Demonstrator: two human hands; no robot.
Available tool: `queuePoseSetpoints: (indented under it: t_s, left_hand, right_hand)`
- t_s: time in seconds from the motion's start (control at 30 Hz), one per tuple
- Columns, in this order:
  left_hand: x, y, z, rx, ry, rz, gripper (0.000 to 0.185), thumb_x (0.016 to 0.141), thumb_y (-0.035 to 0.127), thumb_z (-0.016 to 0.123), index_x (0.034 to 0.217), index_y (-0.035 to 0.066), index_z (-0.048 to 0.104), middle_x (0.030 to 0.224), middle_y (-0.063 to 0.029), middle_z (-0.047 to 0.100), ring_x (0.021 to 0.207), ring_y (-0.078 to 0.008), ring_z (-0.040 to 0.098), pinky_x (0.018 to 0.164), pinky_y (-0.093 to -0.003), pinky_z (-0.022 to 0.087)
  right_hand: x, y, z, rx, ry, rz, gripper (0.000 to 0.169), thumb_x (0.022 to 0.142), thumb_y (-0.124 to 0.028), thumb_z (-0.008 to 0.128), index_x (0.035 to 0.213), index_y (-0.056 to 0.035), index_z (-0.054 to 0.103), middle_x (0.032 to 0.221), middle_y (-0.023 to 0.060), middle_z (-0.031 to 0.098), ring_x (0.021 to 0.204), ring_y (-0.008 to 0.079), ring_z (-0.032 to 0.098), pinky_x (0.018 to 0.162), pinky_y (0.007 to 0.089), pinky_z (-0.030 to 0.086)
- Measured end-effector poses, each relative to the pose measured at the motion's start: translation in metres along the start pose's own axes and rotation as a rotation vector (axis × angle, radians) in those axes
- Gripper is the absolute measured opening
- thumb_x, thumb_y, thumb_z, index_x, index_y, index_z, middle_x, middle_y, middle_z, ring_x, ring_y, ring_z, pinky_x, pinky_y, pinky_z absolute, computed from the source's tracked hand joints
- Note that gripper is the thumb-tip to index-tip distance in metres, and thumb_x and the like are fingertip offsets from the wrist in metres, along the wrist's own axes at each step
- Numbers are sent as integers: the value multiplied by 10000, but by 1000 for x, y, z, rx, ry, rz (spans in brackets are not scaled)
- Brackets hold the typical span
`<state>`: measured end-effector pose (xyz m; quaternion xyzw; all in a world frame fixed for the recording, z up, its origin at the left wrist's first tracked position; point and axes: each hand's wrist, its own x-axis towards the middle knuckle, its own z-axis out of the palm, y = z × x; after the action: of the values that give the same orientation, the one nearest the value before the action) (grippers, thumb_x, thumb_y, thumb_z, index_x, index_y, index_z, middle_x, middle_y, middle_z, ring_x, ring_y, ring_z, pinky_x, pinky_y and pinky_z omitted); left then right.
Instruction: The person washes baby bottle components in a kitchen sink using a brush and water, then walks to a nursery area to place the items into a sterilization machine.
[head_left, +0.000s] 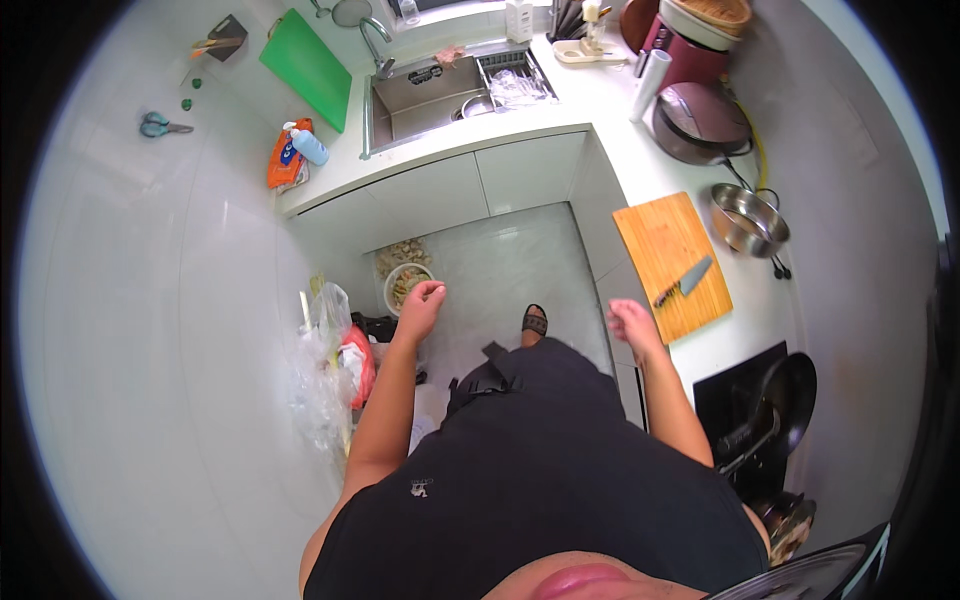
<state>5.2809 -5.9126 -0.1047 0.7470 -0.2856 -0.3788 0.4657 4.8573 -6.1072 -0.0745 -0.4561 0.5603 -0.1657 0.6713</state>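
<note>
My left hand (422, 306) hangs in the air above the floor, fingers loosely curled and nothing visible in it. Just past it on the floor stands a white bin (390, 289) holding food scraps. My right hand (632, 324) is also bare, its fingers loosely bent, beside the counter's front edge. Nearest to that hand lies a wooden cutting board (660, 240) on the white counter. A kitchen knife (695, 275) rests on the board, its dark patterned handle towards my right hand.
A stainless steel sink (420, 109) with a faucet (375, 49) lies ahead. Along the right counter are a steel pot (746, 221), a lidded electric pan (701, 124) and a black wok (799, 405) on a cooktop. Plastic bags (330, 375) crowd the left. A green cutting board (311, 71) leans at the wall.
</note>
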Motion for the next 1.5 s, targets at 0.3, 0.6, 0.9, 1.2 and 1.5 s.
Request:
queuePoseSetpoints:
  t_s: [0.3, 0.6, 0.9, 1.2, 1.5]
  left_hand:
    - [153, 25, -72, -131, 171, -214, 245, 990, 245, 670, 1126, 42, 684, 947, -4, 677, 877, -94, 612, 801, -266, 502]
    - [456, 112, -102, 419, 129, 415, 213, 929, 218, 672, 1047, 41, 694, 1037, -114, 665, 882, -252, 677, 798, -367, 542]
    - [583, 170, -89, 104, -28, 225, 228, 930, 199, 673, 1085, 31, 676, 1075, -128, 646, 937, -269, 660, 822, -359, 541]
    - [549, 129, -115, 24, 174, -94, 197, 947, 175, 675, 1090, 40, 674, 1087, -92, 650, 949, -224, 665, 828, -358, 541]
    - [611, 165, -103, -9, 201, -35, 283, 917, 191, 712, 1150, 46, 647, 1109, -110, 639, 977, -244, 650, 862, -369, 534]
  right_hand:
    - [226, -258, 156, -80, -275, -170, 289, 979, -273, 627, 1183, -71, 661, 993, -10, 672, 850, 78, 595, 764, 243, 469]
    - [415, -337, 285, -137, -221, -20, 280, 943, -253, 670, 1162, -78, 665, 981, -12, 667, 800, 88, 605, 706, 252, 470]
    - [662, -503, 446, -375, -123, -572, 380, 865, -259, 751, 1149, -46, 616, 992, 68, 654, 929, 166, 618, 850, 322, 514]
    - [849, -685, 605, -575, 291, -1038, 1011, 674, -487, 886, 1459, -60, 413, 1375, 226, 546, 1284, 396, 526, 1066, 459, 445]
    - [843, -671, 569, -269, 38, -936, 717, 714, -375, 896, 1258, -65, 549, 1087, 134, 702, 1024, 296, 684, 923, 386, 533]
